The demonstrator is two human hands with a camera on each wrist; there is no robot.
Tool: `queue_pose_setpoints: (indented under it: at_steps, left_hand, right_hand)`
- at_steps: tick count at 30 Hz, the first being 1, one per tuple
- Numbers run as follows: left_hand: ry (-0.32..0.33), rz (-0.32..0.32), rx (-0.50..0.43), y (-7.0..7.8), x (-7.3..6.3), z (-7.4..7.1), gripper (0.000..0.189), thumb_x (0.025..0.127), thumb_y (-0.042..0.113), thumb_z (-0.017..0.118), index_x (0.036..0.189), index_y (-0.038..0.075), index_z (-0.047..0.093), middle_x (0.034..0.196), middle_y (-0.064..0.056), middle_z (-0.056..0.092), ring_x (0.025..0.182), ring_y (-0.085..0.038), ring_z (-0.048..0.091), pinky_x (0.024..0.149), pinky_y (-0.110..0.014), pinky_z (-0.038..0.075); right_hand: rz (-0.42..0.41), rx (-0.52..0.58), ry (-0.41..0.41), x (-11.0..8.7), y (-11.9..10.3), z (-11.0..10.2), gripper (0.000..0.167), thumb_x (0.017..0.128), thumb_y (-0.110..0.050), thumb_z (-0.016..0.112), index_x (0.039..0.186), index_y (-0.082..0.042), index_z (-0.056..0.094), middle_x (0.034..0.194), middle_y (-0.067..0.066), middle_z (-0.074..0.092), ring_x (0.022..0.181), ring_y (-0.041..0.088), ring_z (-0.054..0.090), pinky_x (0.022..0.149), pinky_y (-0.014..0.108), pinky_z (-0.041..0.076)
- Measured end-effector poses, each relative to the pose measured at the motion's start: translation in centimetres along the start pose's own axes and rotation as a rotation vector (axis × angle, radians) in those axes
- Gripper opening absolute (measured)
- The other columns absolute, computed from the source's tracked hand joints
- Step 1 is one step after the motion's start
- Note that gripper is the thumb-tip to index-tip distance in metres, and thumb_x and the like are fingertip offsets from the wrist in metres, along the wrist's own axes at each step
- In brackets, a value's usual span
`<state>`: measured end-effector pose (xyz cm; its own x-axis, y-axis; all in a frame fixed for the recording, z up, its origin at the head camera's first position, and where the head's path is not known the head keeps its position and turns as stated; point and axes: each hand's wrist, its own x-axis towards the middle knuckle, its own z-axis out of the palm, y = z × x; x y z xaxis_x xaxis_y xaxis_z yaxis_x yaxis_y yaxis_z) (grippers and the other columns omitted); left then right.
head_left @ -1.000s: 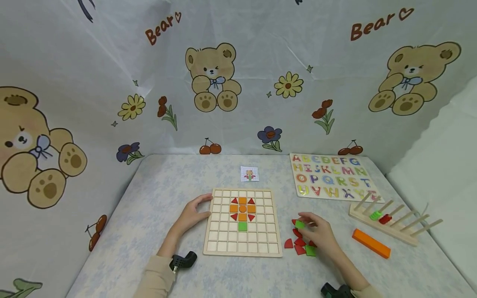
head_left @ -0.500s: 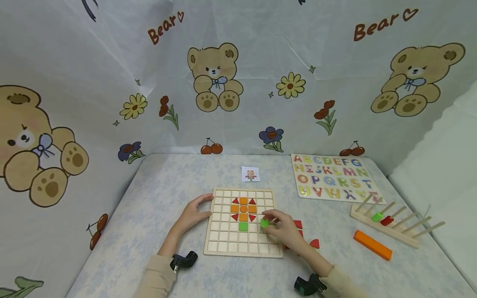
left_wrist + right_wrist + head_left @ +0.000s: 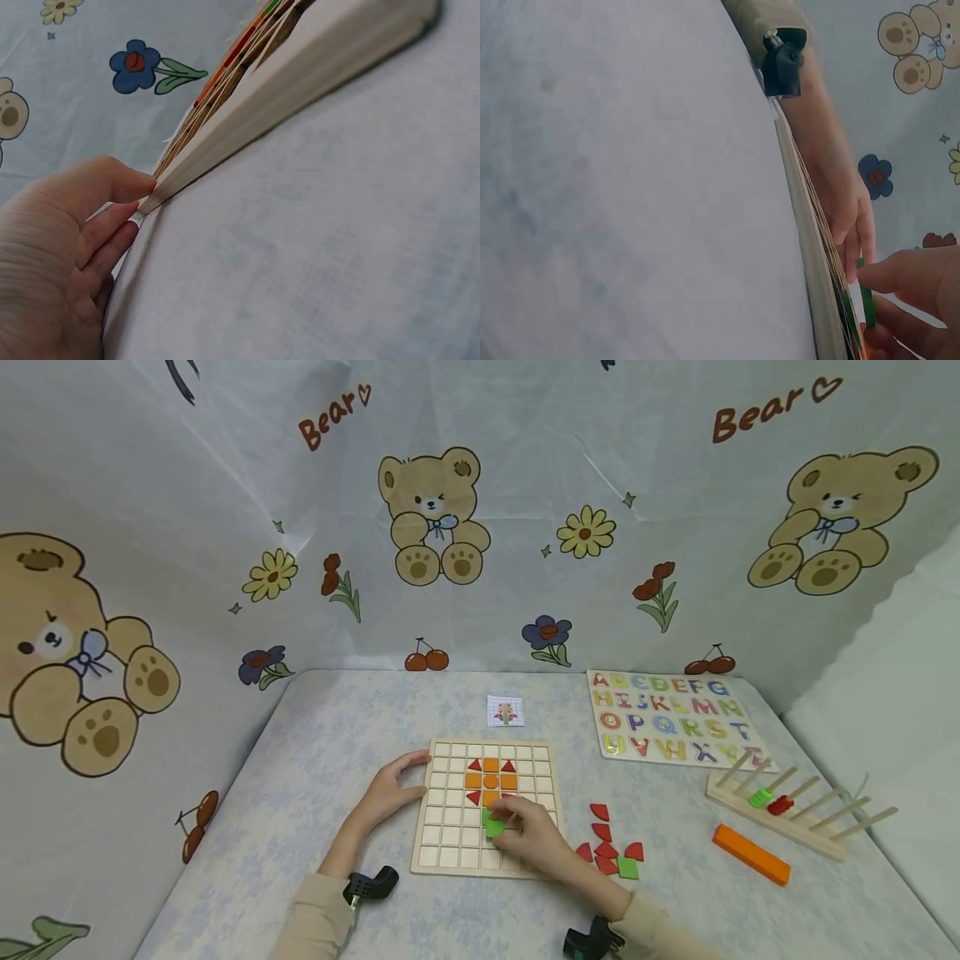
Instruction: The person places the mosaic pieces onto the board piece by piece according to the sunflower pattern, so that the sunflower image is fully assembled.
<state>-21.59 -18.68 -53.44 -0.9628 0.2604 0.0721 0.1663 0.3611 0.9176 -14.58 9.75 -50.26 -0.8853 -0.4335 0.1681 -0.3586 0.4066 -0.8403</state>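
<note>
A wooden grid board (image 3: 450, 865) lies on the table, with orange pieces, red triangles and a green square set in its middle cells. My left hand (image 3: 386, 791) rests at its left edge, thumb and fingertips touching the frame; in the left wrist view the hand (image 3: 64, 232) meets the pale rim (image 3: 247, 127). My right hand (image 3: 534, 835) is over the board and pinches a green square tile (image 3: 494, 828) between thumb and fingers. In the right wrist view, this tile (image 3: 868, 300) stands on edge between the fingertips. The tile overlaps the placed green square in the head view.
Several red quarter-round pieces (image 3: 601, 832) and a green square (image 3: 627, 867) lie right of the board. Behind it is a small pattern card (image 3: 506, 711). At the right are an alphabet board (image 3: 667, 714), a peg rack (image 3: 780, 814) and an orange bar (image 3: 752, 854).
My right hand has carried the green tile from the loose pieces leftward over the board, to its middle column. The left hand stays at the board's left edge.
</note>
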Motion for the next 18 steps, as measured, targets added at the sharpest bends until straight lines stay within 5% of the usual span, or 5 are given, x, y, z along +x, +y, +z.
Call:
queue_pose_setpoints:
  at_steps: [18]
  left_hand:
    - [0.001,0.0,0.013,-0.1,0.06,-0.01,0.062,0.083,0.012,0.072,0.14,0.013,0.048,0.138,-0.008,0.056,0.141,-0.03,0.035,0.117,-0.054,0.023]
  right_hand:
    - [-0.04,-0.05,-0.02,-0.16,0.06,0.83,0.034,0.076,0.001,0.074,0.109,-0.002,0.067,0.098,0.007,0.069,0.092,0.021,0.062,0.083,0.023,0.055]
